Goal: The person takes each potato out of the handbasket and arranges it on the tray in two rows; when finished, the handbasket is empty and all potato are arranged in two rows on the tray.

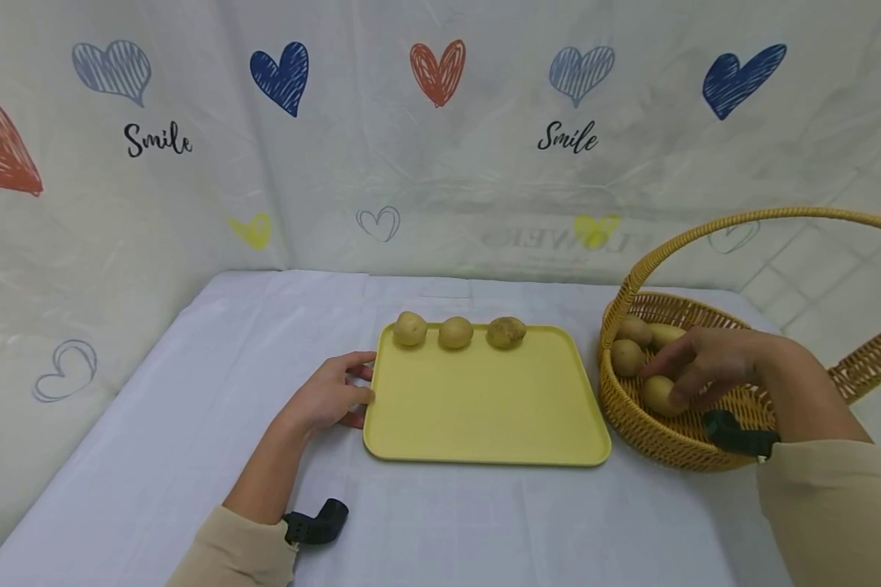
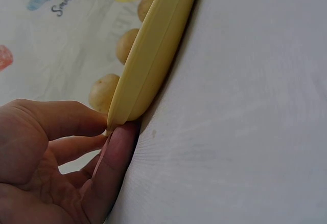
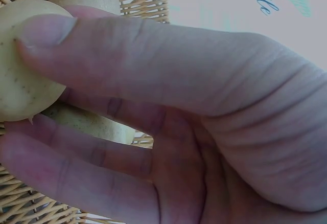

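Observation:
A yellow tray [image 1: 484, 408] lies on the white cloth. Three potatoes sit in a row along its far edge: a left potato [image 1: 409, 328], a middle potato [image 1: 456, 333] and a browner right potato [image 1: 506, 333]. My left hand [image 1: 332, 393] pinches the tray's left rim, with fingertips above and below it in the left wrist view. Inside the wicker basket [image 1: 631, 428] on the right, my right hand [image 1: 727, 363] grips a potato [image 1: 659, 395]. The right wrist view shows the thumb [image 3: 51, 32] pressed on that potato and the fingers on its other side.
More potatoes [image 1: 627, 357] lie in the basket, left of and beyond my right hand. The basket's tall handle [image 1: 778, 214] arches over that forearm. Behind the table hangs a white sheet [image 1: 440, 163] printed with hearts. Each wrist wears a black camera [image 1: 319, 523].

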The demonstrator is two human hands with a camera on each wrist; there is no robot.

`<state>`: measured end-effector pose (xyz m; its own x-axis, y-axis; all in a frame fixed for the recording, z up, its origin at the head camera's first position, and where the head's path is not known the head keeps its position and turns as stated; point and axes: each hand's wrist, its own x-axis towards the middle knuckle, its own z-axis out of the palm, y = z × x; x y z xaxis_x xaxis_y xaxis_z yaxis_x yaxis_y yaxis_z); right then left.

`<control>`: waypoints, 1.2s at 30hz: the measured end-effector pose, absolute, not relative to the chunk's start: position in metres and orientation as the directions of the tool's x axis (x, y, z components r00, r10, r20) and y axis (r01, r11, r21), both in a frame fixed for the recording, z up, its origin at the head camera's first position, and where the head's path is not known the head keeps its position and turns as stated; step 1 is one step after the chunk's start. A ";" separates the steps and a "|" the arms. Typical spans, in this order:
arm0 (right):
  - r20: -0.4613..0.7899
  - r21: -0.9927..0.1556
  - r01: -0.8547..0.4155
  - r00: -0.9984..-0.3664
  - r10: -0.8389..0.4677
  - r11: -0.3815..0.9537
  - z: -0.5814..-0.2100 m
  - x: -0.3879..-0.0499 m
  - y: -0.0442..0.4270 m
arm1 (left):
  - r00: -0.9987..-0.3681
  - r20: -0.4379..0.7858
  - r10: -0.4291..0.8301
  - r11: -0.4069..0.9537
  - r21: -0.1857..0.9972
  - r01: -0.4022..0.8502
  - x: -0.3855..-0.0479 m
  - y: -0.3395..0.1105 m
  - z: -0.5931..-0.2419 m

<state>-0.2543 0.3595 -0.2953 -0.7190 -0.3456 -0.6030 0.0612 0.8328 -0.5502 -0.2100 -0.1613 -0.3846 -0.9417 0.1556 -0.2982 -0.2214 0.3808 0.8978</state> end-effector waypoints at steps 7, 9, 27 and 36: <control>-0.591 -0.569 0.064 -0.726 -0.353 0.820 -0.297 -0.253 0.360 | -0.942 -0.299 0.156 0.382 0.897 -0.221 -0.210 -0.161 -0.385; -0.589 -0.579 0.073 -0.727 -0.354 0.812 -0.298 -0.252 0.361 | -0.941 -0.299 0.156 0.383 0.897 -0.221 -0.211 -0.162 -0.385; -0.516 -0.623 0.034 -0.769 -0.378 0.781 -0.297 -0.251 0.364 | -0.943 -0.297 0.151 0.384 0.896 -0.220 -0.209 -0.161 -0.385; -0.446 -0.625 -0.058 -0.792 -0.417 0.779 -0.288 -0.250 0.365 | -0.943 -0.293 0.156 0.384 0.898 -0.216 -0.209 -0.161 -0.384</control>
<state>-0.2503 0.3645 -0.2878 -0.7920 -0.4168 -0.4462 -0.0578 0.7788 -0.6246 -0.2086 -0.1612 -0.3840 -0.9432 0.1560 -0.2932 -0.2157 0.3838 0.8979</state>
